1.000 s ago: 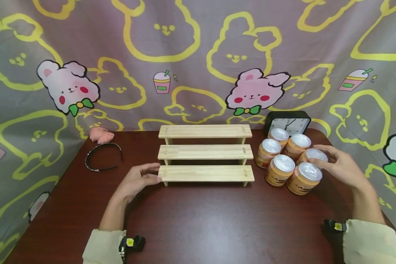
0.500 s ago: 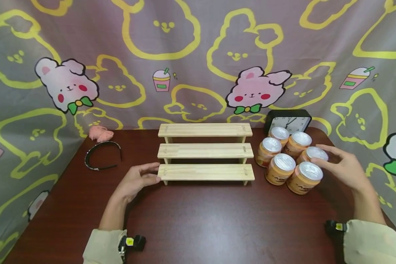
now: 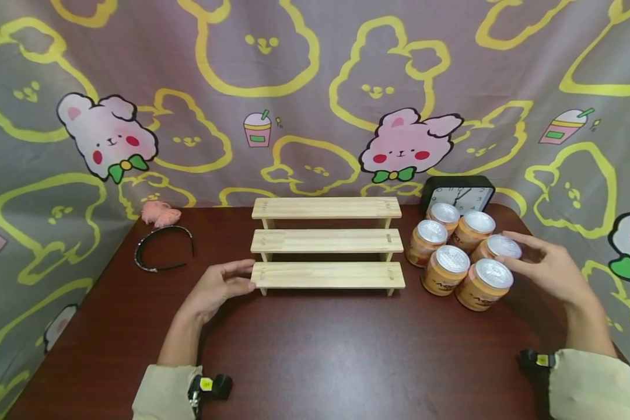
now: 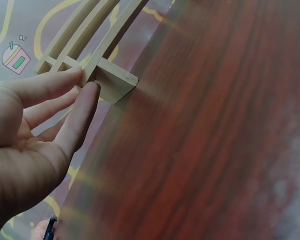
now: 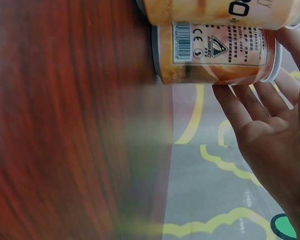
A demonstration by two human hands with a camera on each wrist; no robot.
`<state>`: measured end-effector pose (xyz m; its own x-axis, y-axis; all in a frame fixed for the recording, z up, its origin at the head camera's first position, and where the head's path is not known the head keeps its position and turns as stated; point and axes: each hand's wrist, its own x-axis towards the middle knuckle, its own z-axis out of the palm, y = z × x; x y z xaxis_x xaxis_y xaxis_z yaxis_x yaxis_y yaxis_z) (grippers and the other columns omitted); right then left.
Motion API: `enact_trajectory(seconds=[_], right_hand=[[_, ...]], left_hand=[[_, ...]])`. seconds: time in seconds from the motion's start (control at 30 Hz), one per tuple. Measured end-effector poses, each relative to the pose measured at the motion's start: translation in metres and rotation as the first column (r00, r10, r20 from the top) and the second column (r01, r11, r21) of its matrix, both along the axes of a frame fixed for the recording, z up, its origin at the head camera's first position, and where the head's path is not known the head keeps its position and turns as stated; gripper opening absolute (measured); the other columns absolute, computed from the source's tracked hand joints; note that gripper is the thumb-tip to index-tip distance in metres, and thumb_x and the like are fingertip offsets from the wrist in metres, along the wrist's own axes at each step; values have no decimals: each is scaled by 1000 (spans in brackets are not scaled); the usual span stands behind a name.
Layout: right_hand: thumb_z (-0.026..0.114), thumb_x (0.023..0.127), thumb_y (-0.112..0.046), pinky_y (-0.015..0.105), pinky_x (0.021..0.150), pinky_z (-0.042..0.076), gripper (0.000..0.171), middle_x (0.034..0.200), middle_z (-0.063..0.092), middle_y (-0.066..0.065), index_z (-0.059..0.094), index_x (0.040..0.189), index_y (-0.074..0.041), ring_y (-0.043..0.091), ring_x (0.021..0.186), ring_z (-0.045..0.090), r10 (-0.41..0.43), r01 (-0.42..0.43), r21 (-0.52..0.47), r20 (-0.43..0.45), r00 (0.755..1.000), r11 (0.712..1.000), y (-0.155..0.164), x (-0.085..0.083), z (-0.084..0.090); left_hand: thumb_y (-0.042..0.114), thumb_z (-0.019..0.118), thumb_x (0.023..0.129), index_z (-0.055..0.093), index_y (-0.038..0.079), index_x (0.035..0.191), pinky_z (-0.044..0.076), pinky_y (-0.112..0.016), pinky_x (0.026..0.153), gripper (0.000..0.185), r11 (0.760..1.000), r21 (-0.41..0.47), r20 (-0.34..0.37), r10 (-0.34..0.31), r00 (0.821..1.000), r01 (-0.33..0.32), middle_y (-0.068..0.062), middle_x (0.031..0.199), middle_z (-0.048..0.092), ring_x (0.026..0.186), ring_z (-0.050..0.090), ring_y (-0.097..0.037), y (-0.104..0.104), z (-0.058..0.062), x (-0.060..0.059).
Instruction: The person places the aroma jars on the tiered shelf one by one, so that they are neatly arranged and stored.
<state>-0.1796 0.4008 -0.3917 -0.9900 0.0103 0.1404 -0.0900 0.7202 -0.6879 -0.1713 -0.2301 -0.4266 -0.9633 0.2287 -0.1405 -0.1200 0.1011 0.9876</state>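
A three-tier wooden display stand (image 3: 328, 274) stands at the table's middle. My left hand (image 3: 217, 291) pinches the left end of its lowest board between thumb and fingers; the left wrist view shows the thumb (image 4: 82, 115) in front of the board end. To the right, several orange jars with silvery lids (image 3: 444, 269) stand upright in a tight cluster. My right hand (image 3: 548, 268) holds the rightmost jar (image 3: 496, 247), thumb on its near side and fingers round its far and right sides. That jar's label (image 5: 217, 45) shows in the right wrist view.
A black-framed clock (image 3: 459, 195) stands behind the jars. At the back left lie a black headband (image 3: 142, 251) and a pink fluffy item (image 3: 160, 214). A patterned curtain (image 3: 304, 70) surrounds the dark red-brown table (image 3: 320, 356) at back and sides.
The right forearm has shifted very slightly to the right. The left hand, stand and jars keep their places; the head view wobbles a little.
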Motion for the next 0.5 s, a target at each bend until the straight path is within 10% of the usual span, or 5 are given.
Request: enact_trajectory(seconds=[0.5], right_hand=[[84, 86, -25, 8, 65, 46, 64, 102, 52, -28, 59, 135, 7, -11, 84, 53, -73, 69, -55, -61, 996, 996, -3, 1, -3]], left_hand=[[-5, 70, 91, 42, -14, 146, 55, -25, 84, 63, 1000, 11, 12, -17, 1000, 17, -32, 139, 48, 96, 67, -12, -3, -1, -1]])
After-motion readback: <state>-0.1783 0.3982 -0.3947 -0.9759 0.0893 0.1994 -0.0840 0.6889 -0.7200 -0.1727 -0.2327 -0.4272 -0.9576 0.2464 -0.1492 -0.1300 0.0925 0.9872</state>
